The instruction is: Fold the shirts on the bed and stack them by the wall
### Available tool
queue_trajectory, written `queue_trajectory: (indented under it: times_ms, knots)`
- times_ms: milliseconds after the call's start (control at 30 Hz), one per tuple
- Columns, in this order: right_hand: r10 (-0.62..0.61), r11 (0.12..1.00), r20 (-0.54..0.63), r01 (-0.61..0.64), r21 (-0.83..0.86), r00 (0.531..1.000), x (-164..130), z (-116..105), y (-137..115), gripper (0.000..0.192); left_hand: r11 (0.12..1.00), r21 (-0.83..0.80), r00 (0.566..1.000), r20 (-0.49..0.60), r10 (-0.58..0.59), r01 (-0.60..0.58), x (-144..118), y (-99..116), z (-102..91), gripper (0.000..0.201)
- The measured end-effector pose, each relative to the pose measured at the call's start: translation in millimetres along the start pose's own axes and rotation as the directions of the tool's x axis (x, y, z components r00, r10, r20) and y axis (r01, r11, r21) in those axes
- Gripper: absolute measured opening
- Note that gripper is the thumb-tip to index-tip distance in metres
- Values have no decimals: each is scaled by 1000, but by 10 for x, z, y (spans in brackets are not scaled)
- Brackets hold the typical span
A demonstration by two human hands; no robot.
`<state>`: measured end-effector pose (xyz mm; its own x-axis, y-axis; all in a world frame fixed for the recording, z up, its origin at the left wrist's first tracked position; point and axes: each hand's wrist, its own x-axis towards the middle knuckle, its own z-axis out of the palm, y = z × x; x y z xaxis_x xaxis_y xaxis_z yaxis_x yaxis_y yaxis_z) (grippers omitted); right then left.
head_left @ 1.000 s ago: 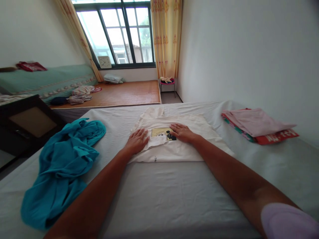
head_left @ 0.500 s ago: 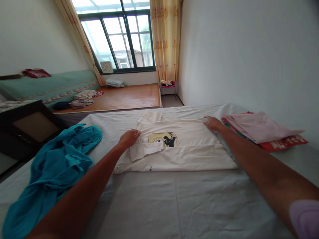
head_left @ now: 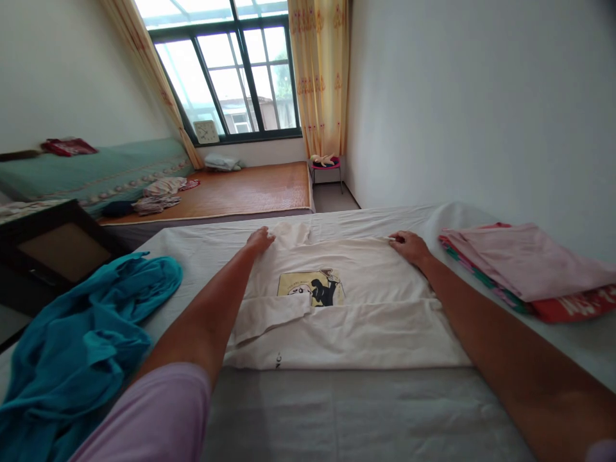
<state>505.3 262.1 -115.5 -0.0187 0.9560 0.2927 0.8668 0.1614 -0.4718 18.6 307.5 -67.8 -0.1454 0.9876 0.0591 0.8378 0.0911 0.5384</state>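
Both hands, left [head_left: 260,240] and right [head_left: 408,246], pinch the shirt's [head_left: 366,321] far corners; keep fingers level, pull evenly, fold toward the near hem.

Daylight enters a dark-framed window [head_left: 226,70] flanked by yellow curtains [head_left: 320,77], between plain white walls [head_left: 481,96].

A crumpled teal garment [head_left: 81,346] lies at the left of the grey bed sheet [head_left: 346,417]. A stack of folded pink and red clothes [head_left: 534,273] sits at the right. A small clock [head_left: 206,132] leans on the windowsill.
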Motion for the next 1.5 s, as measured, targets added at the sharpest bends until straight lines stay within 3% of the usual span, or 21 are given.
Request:
queue_trajectory:
  times_ms: [167, 300, 400, 467, 533, 633, 733, 800, 967, 1000, 1067, 1133, 1200, 1300, 1367, 1433, 1500]
  knots:
    - [58, 951, -83, -30, 308, 995, -35, 39, -45, 30, 968, -249, 999, 37, -18, 27, 25, 76, -17, 58]
    - [102, 765, -1, -77, 639, 995, -132, -74, -239, 42, 887, -461, 996, 58, 63, -29, -132, 160, -185, 58]
    - [28, 624, 71, -73, 778, 997, -223, -369, -377, 46, 730, -664, 979, -18, 202, -163, -356, 148, -447, 49]
    - [-67, 589, 119, -57, 806, 991, -316, -623, -410, 43, 604, -763, 949, -43, 312, -233, -592, 69, -655, 42]
    - [-168, 613, 192, -50, 788, 967, -452, -856, -395, 38, 589, -767, 914, 5, 405, -256, -896, -59, -835, 36]
    - [-266, 722, 398, -92, 685, 878, -721, -1063, -344, 37, 704, -651, 824, 212, 526, -282, -1389, -284, -961, 31]
    - [-278, 826, 597, -129, 548, 752, -983, -1087, -340, 45, 794, -502, 704, 422, 572, -344, -1765, -480, -912, 33]
    - [-264, 864, 654, -128, 487, 709, -1106, -1057, -361, 49, 802, -426, 665, 458, 591, -419, -1908, -567, -849, 35]
    - [-257, 925, 620, 3, 380, 741, -1182, -1075, -424, 41, 776, -338, 630, 453, 630, -533, -2014, -603, -843, 34]
    - [-265, 938, 594, 59, 342, 759, -1163, -1091, -452, 38, 781, -337, 640, 447, 625, -527, -2017, -585, -865, 33]
    - [-277, 952, 531, 156, 262, 801, -1105, -1091, -566, 30, 812, -344, 707, 403, 581, -471, -2009, -535, -903, 34]
    - [-312, 945, 457, 225, 236, 833, -1049, -997, -785, 25, 845, -385, 786, 353, 507, -372, -1981, -478, -912, 36]
    - [-407, 902, 381, 302, 308, 830, -1031, -773, -1115, 41, 838, -463, 835, 307, 456, -287, -1936, -428, -882, 39]
    - [-605, 761, 260, 450, 466, 753, -1091, -242, -1723, 75, 779, -589, 876, 237, 420, -214, -1879, -395, -785, 40]
    - [-652, 707, 199, 492, 508, 731, -1146, 139, -2096, 94, 755, -635, 891, 235, 389, -162, -1879, -410, -719, 40]
    - [-613, 711, 146, 463, 529, 776, -1179, 451, -2372, 108, 745, -655, 883, 269, 384, -124, -1910, -452, -678, 41]
    - [-537, 729, 137, 376, 571, 832, -1184, 648, -2530, 107, 737, -667, 867, 298, 400, -110, -1950, -509, -663, 41]
